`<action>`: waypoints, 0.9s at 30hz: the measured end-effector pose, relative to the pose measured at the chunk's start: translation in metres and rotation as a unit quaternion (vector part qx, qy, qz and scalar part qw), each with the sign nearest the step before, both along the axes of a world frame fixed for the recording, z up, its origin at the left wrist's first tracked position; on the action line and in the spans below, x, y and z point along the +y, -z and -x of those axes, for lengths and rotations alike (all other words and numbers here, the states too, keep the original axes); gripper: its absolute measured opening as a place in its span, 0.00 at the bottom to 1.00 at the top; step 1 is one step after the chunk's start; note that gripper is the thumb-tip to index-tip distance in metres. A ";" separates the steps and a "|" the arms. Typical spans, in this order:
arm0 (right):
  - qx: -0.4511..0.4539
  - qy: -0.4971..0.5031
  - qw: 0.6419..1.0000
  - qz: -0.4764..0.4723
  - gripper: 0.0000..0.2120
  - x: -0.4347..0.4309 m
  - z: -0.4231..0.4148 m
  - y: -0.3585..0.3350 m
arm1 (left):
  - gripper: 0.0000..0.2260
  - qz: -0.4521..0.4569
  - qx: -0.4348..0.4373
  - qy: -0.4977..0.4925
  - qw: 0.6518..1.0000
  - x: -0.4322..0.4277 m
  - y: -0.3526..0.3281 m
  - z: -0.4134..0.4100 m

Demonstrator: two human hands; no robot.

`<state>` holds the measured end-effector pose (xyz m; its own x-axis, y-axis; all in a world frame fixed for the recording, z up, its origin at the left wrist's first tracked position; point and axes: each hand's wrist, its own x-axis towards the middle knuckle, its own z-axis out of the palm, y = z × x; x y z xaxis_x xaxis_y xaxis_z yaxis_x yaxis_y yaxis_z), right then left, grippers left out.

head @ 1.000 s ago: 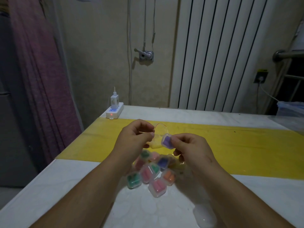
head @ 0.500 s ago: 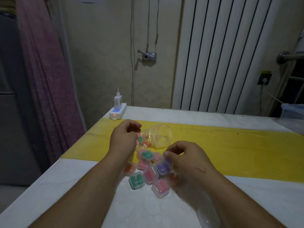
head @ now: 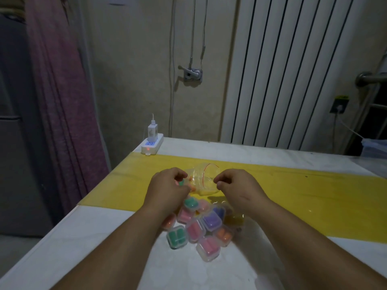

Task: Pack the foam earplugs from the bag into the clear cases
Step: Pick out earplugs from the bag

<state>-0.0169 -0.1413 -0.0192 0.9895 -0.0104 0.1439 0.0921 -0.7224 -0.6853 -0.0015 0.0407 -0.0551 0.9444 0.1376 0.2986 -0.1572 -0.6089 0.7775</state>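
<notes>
Where my right hand had rested on the filled cases half a second before, it had risen to the bag on the yellow strip of the surface, fingers pinching the bag's near edge. My left hand gripped a green earplug in curled fingers beside the bag.

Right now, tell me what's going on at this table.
A person is packing foam earplugs. Both hands are at a clear bag lying on the yellow strip of the table. The left hand pinches a green earplug at the bag's left end. The right hand pinches the plastic on the other side. A few orange earplugs show in the bag. Nearer the person, a pile of clear cases sits already filled.
</notes>
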 end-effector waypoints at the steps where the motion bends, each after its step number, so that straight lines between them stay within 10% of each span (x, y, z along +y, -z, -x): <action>1: 0.005 -0.001 1.000 0.000 0.09 0.003 -0.006 0.000 | 0.12 -0.009 0.001 -0.006 1.000 0.000 0.001 0.000; 7: 0.016 -0.012 0.999 0.037 0.19 0.026 -0.031 0.004 | 0.09 -0.047 0.025 -0.054 0.997 0.004 0.005 -0.003; 27: 0.058 -0.130 0.977 0.158 0.05 0.055 -0.054 0.014 | 0.13 -0.062 0.036 -0.057 0.996 0.005 0.011 -0.009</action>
